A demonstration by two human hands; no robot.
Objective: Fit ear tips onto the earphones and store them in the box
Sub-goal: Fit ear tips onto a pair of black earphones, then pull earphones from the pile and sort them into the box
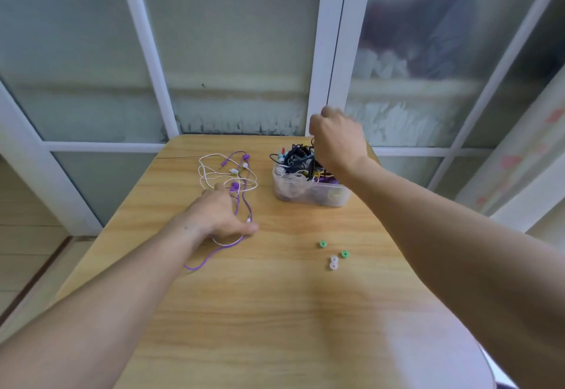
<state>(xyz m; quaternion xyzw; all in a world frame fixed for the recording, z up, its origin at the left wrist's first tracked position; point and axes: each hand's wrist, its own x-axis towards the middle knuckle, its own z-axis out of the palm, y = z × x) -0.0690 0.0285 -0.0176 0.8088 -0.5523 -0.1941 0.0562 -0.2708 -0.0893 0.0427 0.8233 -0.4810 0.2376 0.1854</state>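
Early in the job, by the look of it: sorting and fetching, no fitting yet. Left hand down on the table, well to the left of the box, fingers loosely curled over the purple and white earphone cords and seemingly pinning or gathering them (whether actually pinching a strand, cannot tell). Right hand raised just above the far right corner of the box, fingers bunched into a fist, probably drawing up one of the dark cables heaped inside, though the grip itself is hidden behind the knuckles and blurred. Box clear-walled, crammed to overflowing with tangled cords. Nearer than the box and slightly right of it, loose on the wood: two green ear tips and a pair of pale translucent ear tips, touching each other, well apart from both hands.

Next move, as judged: free a single earphone from the tangle on the left, find its bud end, then reach for a tip nearer than the box. Calls for a fine two-finger pinch on the tip and a steady hold on the bud. Risk of dragging the whole knot along.
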